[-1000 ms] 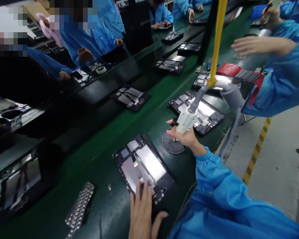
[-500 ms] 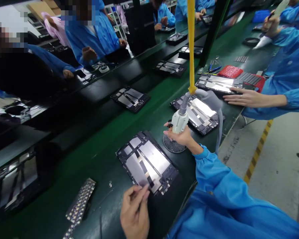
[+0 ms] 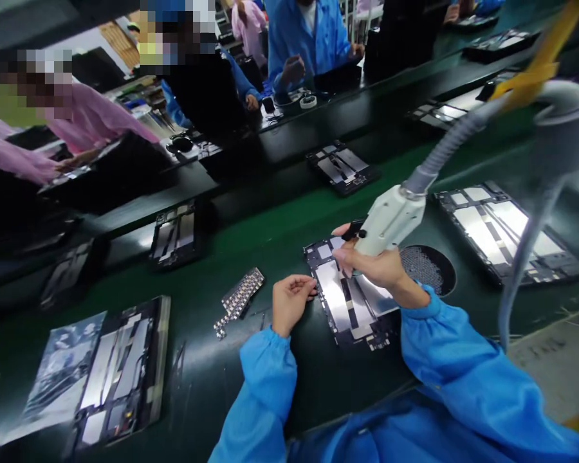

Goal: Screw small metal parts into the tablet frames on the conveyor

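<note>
My right hand (image 3: 379, 267) grips a pale handheld tool (image 3: 390, 218) fed by a grey corrugated hose (image 3: 446, 151); its tip is hidden behind the hand, above the upper part of an open tablet-like device (image 3: 335, 286). My left hand (image 3: 292, 302) has its fingers pinched together at the left edge of that device; what they hold, if anything, is too small to make out. Silver panels and dark strips show inside the device. A round dish of small grey pieces (image 3: 427, 267) lies just right of my right hand.
Left of my left hand lies a strip of small parts (image 3: 241, 296). Other opened devices rest at the front left (image 3: 120, 373), at the right (image 3: 504, 235) and further back (image 3: 342, 167). A grey cable (image 3: 516, 283) hangs at the right. People work across the bench.
The view has swung left. My right hand has brought the tool from above the round dish to over the device. My left hand has moved from the device's lower edge up its left side.
</note>
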A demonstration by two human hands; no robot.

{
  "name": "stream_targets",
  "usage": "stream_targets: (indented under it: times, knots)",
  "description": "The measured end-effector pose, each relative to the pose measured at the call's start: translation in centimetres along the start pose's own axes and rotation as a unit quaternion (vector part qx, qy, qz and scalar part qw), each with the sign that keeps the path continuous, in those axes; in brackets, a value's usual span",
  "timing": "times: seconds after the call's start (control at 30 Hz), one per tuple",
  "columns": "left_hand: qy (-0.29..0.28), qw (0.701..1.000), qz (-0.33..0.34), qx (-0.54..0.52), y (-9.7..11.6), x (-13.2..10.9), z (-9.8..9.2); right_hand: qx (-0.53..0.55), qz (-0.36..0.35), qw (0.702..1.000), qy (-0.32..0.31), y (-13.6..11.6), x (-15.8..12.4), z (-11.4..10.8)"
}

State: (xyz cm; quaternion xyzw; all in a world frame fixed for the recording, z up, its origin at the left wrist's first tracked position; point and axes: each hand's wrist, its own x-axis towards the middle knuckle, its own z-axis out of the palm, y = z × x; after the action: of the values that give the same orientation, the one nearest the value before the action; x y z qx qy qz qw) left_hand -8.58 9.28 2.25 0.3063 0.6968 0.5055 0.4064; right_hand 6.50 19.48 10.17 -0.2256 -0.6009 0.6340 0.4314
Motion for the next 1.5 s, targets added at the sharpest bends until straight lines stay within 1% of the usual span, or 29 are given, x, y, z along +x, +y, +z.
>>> stream_targets:
  times: [0.1,0.27,0.33,0.43,0.6,0.7,0.8,0.9,0.93,1.0,1.07,1.13,1.17,1.2,1.27,1.33,1.37,1.43,1.5]
  knots:
    - [0.002,1.000,0.015,0.018,-0.4,0.6,0.1,0.003,0.025,1.000,-0.014,0.9,0.3,1.6]
    - [-0.011,0.999,0.011,0.031,-0.3,1.3,0.1,-0.003,0.030,0.999,-0.036,2.3,0.6,3.4]
    - [-0.019,0.999,-0.007,0.029,-0.3,1.4,0.2,-0.010,0.032,0.999,-0.041,2.8,0.7,4.1]
    - [-0.039,0.997,-0.057,0.025,-0.2,1.6,0.2,-0.015,0.037,0.999,-0.034,3.7,0.9,4.9]
    - [-0.096,0.985,-0.139,0.040,0.7,2.8,-0.7,-0.015,0.067,0.997,-0.037,5.1,1.1,5.3]
    - [-0.123,0.978,-0.159,0.057,1.2,3.6,-1.0,-0.025,0.066,0.997,-0.040,5.6,1.2,5.4]
    - [-0.137,0.975,-0.162,0.072,1.3,4.1,-0.8,-0.043,0.060,0.996,-0.039,5.8,1.3,5.4]
    - [-0.146,0.974,-0.149,0.088,1.5,4.3,-1.0,-0.073,0.062,0.994,-0.057,5.7,1.3,5.5]
    - [-0.148,0.974,-0.140,0.094,1.7,4.3,-1.5,-0.088,0.058,0.992,-0.068,5.6,1.2,5.5]
    - [-0.144,0.977,-0.112,0.109,2.2,4.1,-3.3,-0.118,0.041,0.988,-0.091,5.5,1.0,5.5]
    - [-0.113,0.982,-0.074,0.135,2.6,3.4,-5.9,-0.146,0.017,0.984,-0.097,5.8,0.6,5.5]
    - [-0.066,0.981,-0.028,0.178,2.5,2.4,-8.2,-0.159,-0.005,0.984,-0.077,6.3,0.2,5.7]
    - [-0.046,0.978,-0.004,0.203,2.3,1.9,-9.0,-0.158,-0.014,0.985,-0.062,6.5,0.0,5.9]
    - [-0.032,0.973,0.019,0.227,1.9,1.4,-9.4,-0.151,-0.019,0.987,-0.050,6.7,-0.1,6.1]
    - [-0.024,0.961,0.060,0.269,1.1,0.8,-9.3,-0.121,-0.024,0.992,-0.040,6.4,0.0,6.2]
    - [-0.038,0.951,0.092,0.293,0.5,0.9,-8.6,-0.097,-0.032,0.994,-0.047,5.0,0.3,5.3]
    - [-0.050,0.946,0.106,0.303,0.3,1.1,-8.2,-0.092,-0.039,0.993,-0.054,4.0,0.5,4.3]
    - [-0.075,0.933,0.127,0.329,0.2,1.7,-7.9,-0.095,-0.052,0.992,-0.061,1.6,0.5,1.0]
    - [-0.090,0.917,0.134,0.364,0.3,2.6,-8.0,-0.096,-0.054,0.993,-0.036,-0.5,0.0,-3.2]
